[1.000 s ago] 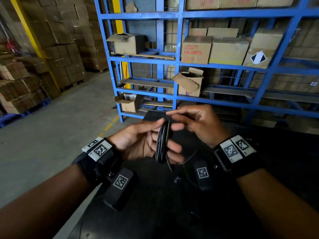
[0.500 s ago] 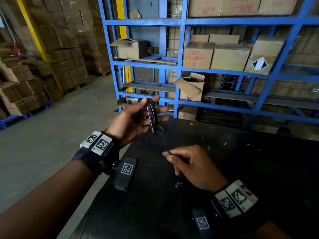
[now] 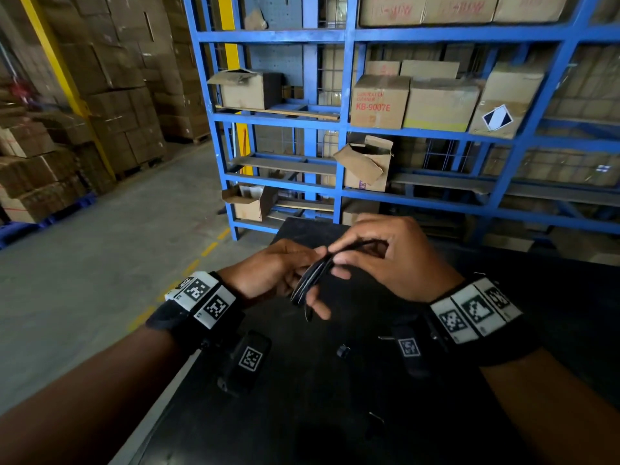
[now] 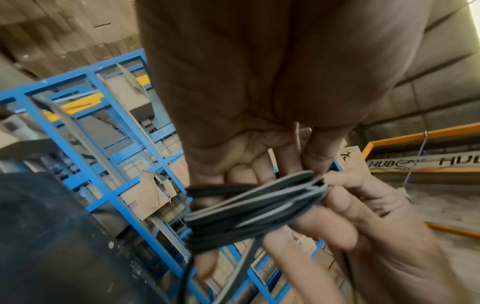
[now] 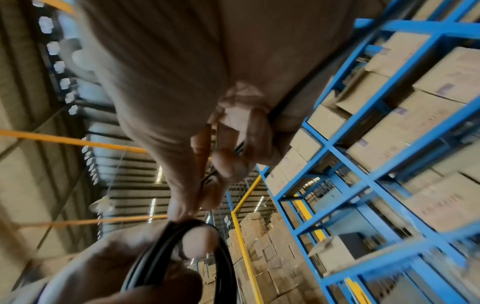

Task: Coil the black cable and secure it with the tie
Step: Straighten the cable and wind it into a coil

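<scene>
The black cable [image 3: 310, 280] is wound into a flat coil, held on edge above the black table [image 3: 302, 424]. My left hand [image 3: 292, 275] grips the coil, its loops lying across the fingers in the left wrist view, coil [image 4: 254, 205]. My right hand [image 3: 340, 260] meets it from the right and pinches a strand of the cable [image 3: 359, 245] at the coil's top. In the right wrist view that strand [image 5: 240, 147] runs between thumb and fingers, with the coil [image 5: 223, 253] just below. I cannot pick out a tie for certain.
A small dark piece [image 3: 343, 351] lies on the table under my hands, and a thin wire-like bit [image 3: 377, 418] lies nearer to me. Blue shelving [image 3: 345, 129] with cardboard boxes stands behind the table. Concrete floor [image 3: 117, 263] lies to the left.
Half a second ago my left hand held the coil up and away while my right hand was low near the table. Both hands have come together again at the coil.
</scene>
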Demonstrator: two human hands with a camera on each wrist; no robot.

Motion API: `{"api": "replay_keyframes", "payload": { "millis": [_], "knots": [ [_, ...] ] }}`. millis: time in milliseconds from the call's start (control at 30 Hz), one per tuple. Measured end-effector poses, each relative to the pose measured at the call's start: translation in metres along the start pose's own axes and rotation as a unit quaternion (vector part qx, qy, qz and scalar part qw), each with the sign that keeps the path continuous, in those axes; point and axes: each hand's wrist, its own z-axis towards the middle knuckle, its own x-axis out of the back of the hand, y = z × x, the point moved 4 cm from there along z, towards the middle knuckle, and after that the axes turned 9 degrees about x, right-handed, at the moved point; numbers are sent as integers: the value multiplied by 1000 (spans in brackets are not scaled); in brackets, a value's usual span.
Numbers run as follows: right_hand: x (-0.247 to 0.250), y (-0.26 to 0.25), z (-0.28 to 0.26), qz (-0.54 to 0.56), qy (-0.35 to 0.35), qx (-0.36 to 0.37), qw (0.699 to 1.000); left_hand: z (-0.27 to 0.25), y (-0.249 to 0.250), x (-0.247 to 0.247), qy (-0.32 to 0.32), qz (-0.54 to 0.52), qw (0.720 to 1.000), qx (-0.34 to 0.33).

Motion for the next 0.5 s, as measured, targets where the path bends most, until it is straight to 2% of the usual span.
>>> {"api": "replay_keyframes", "payload": {
  "millis": [167,333,433,500],
  "knots": [
    [-3,32,-11,131,95,-35,986,-4,-7,-2,-71,-167,983,17],
    [-30,53,-33,133,121,-93,979,-8,-6,-2,-140,-330,933,-14],
    [-56,56,-45,134,120,-128,975,-4,-5,4,-134,-388,910,-53],
    [-72,53,-52,128,111,-153,973,0,-4,10,-86,-402,908,-79]
  ]
}}
